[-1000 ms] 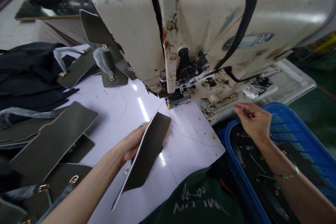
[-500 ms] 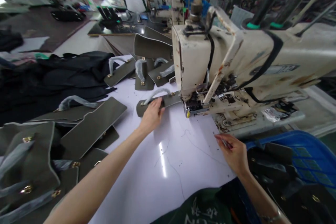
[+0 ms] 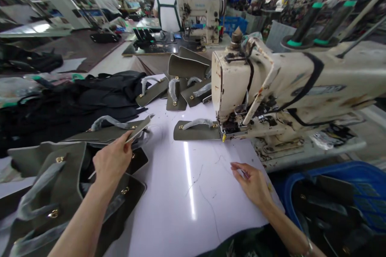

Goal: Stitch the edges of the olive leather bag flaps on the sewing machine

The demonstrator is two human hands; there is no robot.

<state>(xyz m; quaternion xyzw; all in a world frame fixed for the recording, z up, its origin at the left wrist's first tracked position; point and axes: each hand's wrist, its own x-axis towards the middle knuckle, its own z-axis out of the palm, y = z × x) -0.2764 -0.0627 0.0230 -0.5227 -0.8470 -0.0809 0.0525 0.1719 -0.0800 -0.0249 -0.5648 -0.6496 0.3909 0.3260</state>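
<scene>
The work is judged to be partway through, since panels are spread over several places and one is in hand. The flat panel (image 3: 196,133) is laid on the white table (image 3: 169,204) with its wrapped handle (image 3: 199,122) uppermost, its right end close against the foot of the sewing machine (image 3: 230,82); whether that end is caught under the foot cannot be made out. More are heaped in the left pile (image 3: 70,176), others are gathered in the far group (image 3: 175,103), and others are held in the blue basket (image 3: 288,196). Which of these are finished and which are left cannot be told, as no stitching is resolved. By the left hand (image 3: 111,162), the held panel (image 3: 139,129) is gripped at the pile's edge, tilted and seen nearly edge-on, with thumb and fingers closed about it. The right hand (image 3: 252,184) is poised above the table, nearer the basket, its fingers partly curled and the thumb close to them; something small seems to be tucked inside, but whether it is grasped cannot be told.
</scene>
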